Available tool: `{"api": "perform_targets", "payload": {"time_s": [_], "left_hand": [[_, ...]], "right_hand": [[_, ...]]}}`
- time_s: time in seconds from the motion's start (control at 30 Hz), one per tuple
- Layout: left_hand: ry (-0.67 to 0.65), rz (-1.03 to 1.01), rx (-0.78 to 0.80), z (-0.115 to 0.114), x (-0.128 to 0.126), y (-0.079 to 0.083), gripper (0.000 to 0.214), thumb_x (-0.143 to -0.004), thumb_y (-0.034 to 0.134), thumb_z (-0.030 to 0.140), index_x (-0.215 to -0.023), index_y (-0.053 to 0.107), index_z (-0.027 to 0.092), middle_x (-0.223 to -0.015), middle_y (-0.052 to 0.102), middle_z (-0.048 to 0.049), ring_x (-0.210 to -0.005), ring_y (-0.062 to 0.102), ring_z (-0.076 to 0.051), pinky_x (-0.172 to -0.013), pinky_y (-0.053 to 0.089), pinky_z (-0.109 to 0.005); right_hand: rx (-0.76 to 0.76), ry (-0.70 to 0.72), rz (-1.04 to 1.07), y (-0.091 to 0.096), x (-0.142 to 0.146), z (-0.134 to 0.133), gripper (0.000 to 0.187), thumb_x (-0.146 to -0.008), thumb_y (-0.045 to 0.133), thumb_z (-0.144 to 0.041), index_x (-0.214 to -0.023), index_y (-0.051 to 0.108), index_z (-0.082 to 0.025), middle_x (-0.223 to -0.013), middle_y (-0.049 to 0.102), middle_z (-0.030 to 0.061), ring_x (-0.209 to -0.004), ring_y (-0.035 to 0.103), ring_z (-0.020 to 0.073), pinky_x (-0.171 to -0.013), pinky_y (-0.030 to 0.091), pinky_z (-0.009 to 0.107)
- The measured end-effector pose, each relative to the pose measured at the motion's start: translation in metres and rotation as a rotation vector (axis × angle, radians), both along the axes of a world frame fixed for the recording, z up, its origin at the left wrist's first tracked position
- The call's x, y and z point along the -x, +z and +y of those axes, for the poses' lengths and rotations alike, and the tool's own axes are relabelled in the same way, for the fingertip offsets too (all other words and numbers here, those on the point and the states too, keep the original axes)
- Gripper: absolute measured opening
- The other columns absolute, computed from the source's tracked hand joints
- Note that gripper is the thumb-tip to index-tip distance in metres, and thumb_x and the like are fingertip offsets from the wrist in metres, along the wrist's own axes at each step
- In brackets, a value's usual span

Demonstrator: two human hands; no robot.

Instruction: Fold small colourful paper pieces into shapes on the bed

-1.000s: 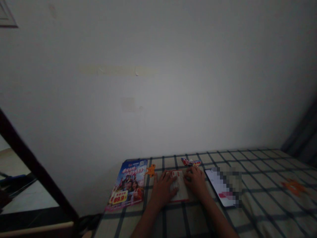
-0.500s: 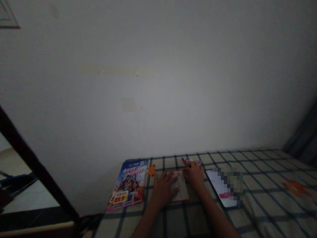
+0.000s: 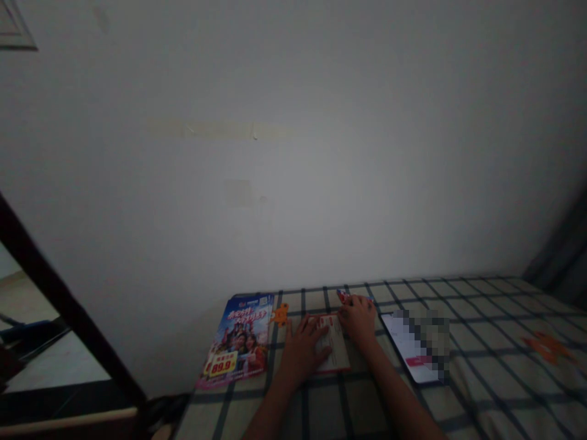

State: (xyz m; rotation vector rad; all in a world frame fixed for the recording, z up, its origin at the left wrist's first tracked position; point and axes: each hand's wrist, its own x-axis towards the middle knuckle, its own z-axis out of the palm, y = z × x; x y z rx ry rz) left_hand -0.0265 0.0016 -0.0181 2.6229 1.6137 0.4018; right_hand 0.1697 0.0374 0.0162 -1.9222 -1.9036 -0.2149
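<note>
My left hand lies flat with spread fingers on a folded pale paper with red print on the checked bedsheet. My right hand rests at the paper's far right corner, its fingers curled down over a small red and blue folded paper piece near the wall. I cannot see whether those fingers grip the piece or only touch it.
A colourful flyer with a yellow price tag lies left of the hands, with a small orange paper shape beside it. A phone with a lit screen lies to the right. Another orange shape sits far right. A dark bed post slants at left.
My right hand has slid away from the middle of the paper toward the wall, onto the red and blue piece. My left hand has stayed flat on the paper.
</note>
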Motion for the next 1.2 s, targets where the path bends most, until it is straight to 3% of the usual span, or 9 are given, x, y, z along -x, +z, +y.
{"api": "perform_targets", "payload": {"time_s": [0.63, 0.97, 1.2], "left_hand": [[0.007, -0.029, -0.006, 0.0, -0.001, 0.0, 0.052, -0.093, 0.044, 0.064, -0.141, 0.047, 0.044, -0.156, 0.042, 0.002, -0.146, 0.029, -0.03, -0.117, 0.008, -0.071], [0.007, -0.025, -0.002, -0.001, 0.0, 0.0, 0.053, -0.093, 0.043, 0.064, -0.143, 0.044, 0.045, -0.157, 0.041, 0.0024, -0.147, 0.029, -0.03, -0.117, 0.008, -0.071], [0.006, 0.006, -0.008, -0.001, -0.001, 0.001, 0.053, -0.093, 0.046, 0.061, -0.143, 0.044, 0.044, -0.157, 0.041, 0.0015, -0.147, 0.029, -0.031, -0.117, 0.01, -0.07]], "right_hand": [[0.002, 0.015, -0.022, 0.003, 0.002, 0.007, 0.016, -0.089, 0.061, -0.034, -0.094, 0.074, -0.027, -0.117, 0.063, 0.009, -0.118, 0.043, 0.0289, -0.1, 0.025, 0.049], [-0.072, 0.012, 0.029, -0.009, -0.005, 0.001, 0.018, -0.091, 0.058, -0.032, -0.1, 0.073, -0.03, -0.12, 0.062, 0.0064, -0.119, 0.043, 0.0273, -0.104, 0.026, 0.045], [0.016, 0.104, 0.068, -0.011, -0.009, 0.003, 0.016, -0.089, 0.061, -0.036, -0.094, 0.076, -0.032, -0.122, 0.061, 0.0059, -0.121, 0.042, 0.0291, -0.101, 0.032, 0.044]]}}
